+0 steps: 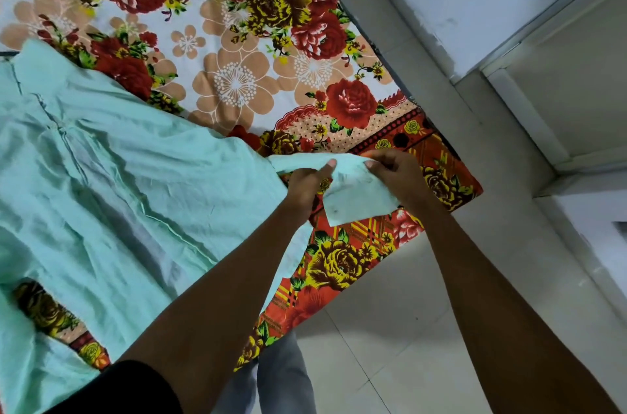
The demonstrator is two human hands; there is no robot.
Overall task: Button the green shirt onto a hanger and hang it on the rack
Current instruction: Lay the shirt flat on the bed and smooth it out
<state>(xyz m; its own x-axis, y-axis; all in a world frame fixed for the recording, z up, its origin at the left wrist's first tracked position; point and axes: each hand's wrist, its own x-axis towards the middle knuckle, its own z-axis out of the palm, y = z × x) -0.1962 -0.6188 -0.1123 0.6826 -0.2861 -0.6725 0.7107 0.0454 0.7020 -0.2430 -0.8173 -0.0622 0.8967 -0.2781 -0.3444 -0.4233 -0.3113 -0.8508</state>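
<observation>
Soft cloth everywhere here

The green shirt [112, 176] is thin, matt, creased cloth; the bedsheet [237, 50] under it is smooth printed floral fabric. The floor tiles [390, 328] look smooth with a slight sheen.

head view | from above, tilted, looking down | close over bed [237, 40] corner | floor [390, 328] beyond

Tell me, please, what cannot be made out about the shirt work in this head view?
- Green shirt: left part cut off by the frame edge.
- Buttons: none discernible.
- Cloth end held by left hand and right hand: which part of the shirt, unclear.
- Hanger, rack: not in view.
</observation>
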